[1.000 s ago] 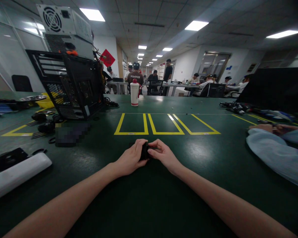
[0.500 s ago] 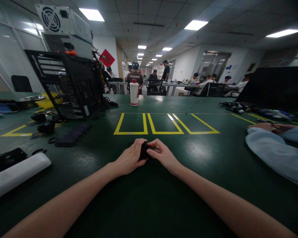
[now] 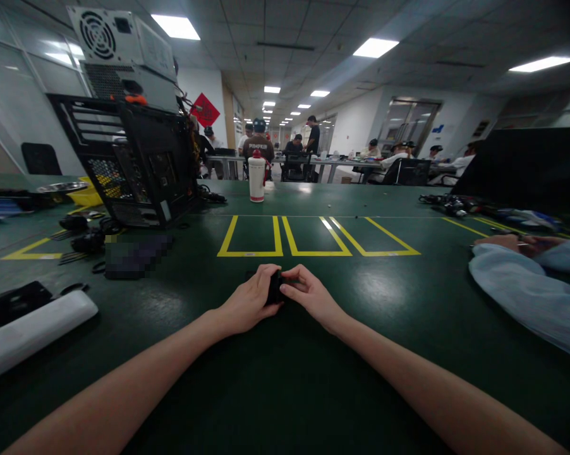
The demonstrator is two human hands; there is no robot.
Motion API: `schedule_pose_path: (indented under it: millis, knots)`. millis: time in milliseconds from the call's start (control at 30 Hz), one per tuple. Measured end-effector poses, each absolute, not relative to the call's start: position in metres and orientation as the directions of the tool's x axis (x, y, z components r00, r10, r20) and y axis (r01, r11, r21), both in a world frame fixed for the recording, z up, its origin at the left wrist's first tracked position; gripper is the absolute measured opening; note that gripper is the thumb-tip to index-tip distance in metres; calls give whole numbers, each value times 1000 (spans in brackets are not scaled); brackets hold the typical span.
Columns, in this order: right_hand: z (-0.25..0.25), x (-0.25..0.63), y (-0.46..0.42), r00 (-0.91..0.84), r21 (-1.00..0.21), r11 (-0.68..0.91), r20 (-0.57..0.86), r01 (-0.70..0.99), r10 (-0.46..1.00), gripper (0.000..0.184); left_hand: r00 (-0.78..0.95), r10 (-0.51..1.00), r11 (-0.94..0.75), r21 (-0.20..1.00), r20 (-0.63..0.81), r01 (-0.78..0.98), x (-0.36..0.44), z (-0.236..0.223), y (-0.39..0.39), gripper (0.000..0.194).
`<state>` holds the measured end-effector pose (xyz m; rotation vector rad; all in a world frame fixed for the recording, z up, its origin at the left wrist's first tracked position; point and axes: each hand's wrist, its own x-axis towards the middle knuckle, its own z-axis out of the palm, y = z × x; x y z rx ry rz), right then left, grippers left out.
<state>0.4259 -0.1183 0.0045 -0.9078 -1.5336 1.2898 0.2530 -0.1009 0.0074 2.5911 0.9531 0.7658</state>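
The green table (image 3: 285, 392) carries a small black object (image 3: 274, 288), dark and mostly covered, its details unreadable, near the middle of the near edge, below the yellow tape outlines (image 3: 249, 254). The left hand (image 3: 251, 300) grips it between curled fingers and thumb; the right hand (image 3: 308, 294) has fingertips at its right side, contact unclear. Against the earlier frame, both hands and object hold position; a standing person (image 3: 313, 136) in the background now leans slightly.

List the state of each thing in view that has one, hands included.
Small black object: held, partly hidden
Left hand: closed around the object
Right hand: fingers curled at its edge
White bottle: upright, red lid on
Computer case: standing, power supply units on top
Ceiling lights: lit
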Motion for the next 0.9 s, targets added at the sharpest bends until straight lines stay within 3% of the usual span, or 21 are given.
schedule_pose_path:
  millis: [400,567,733,900]
  knots:
    - [6,427,-120,-337,-981,194,182,3,924,34,649,656,-750,425,386,506,253,9,-101,61]
    - [7,425,-119,-321,-983,186,180,-12,930,22,645,647,-760,415,406,501,253,7,-100,59]
    - [3,426,-114,-297,-988,155,140,27,945,32,647,642,-765,411,413,496,253,7,-99,59]
    - [3,426,-117,-358,-982,189,186,-28,915,38,652,656,-751,422,382,508,252,10,-102,61]
